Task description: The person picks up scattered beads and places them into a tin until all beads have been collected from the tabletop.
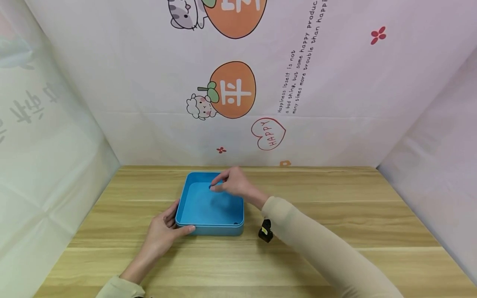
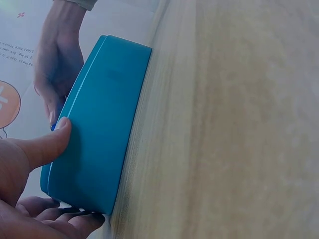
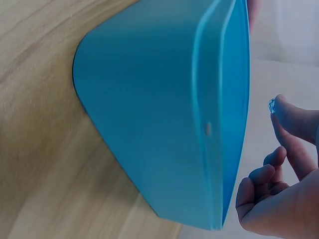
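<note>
A blue open-topped box [image 1: 208,205] with rounded corners sits on the wooden table. My left hand [image 1: 164,231] grips its near left corner, the thumb [image 2: 47,144] on the front wall and the fingers along the left side. Over the box's inside, my right hand [image 1: 234,182] pinches a small faceted blue bead [image 3: 272,105] between thumb and index finger. The other fingers of that hand are curled in. In the head view the bead is tiny and dark against the blue floor of the box. A small dark spot [image 1: 235,223] shows at the box's near right corner.
A black object with a yellow label [image 1: 266,231] shows beside the right sleeve [image 1: 320,244]. The wood-grain table [image 1: 354,198] extends to both sides of the box. A printed white cloth [image 1: 328,136] hangs behind, with more cloth at left and right.
</note>
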`<action>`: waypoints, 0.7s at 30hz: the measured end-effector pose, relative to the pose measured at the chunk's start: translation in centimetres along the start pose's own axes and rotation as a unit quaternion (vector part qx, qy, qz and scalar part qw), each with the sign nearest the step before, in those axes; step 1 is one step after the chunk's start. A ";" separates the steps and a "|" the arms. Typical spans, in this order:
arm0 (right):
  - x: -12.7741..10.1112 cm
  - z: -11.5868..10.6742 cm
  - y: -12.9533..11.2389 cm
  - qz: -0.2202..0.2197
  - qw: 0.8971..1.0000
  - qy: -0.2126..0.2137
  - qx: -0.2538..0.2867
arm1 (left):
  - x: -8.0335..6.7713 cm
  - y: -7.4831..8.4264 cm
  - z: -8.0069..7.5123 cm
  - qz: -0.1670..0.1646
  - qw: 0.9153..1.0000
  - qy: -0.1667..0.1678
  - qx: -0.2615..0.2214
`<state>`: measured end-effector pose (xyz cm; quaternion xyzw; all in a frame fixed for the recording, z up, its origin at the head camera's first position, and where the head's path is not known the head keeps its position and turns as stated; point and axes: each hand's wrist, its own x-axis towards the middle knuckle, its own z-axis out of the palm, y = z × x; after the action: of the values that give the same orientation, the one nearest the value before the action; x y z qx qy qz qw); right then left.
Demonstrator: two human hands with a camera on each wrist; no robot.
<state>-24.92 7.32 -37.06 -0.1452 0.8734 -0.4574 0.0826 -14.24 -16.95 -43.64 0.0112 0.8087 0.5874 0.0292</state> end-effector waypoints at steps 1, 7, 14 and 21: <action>0.0 0.2 0.0 0.000 1.000 -0.001 0.000 | 0.0 0.0 0.0 0.000 1.000 0.000 0.000; 0.2 1.0 0.1 0.011 1.000 -0.004 0.004 | 0.0 0.0 0.0 0.002 1.000 -0.001 -0.004; 0.3 1.7 0.1 0.017 1.000 0.006 -0.007 | 0.0 -0.1 0.0 -0.003 1.000 -0.003 -0.008; -0.4 0.7 -0.1 0.007 0.998 0.046 0.045 | 0.0 0.0 0.0 -0.005 1.000 0.001 -0.011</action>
<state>-24.35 6.85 -37.40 -0.1137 0.8559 -0.5019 0.0518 -14.23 -16.99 -43.63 0.0067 0.8025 0.5958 0.0316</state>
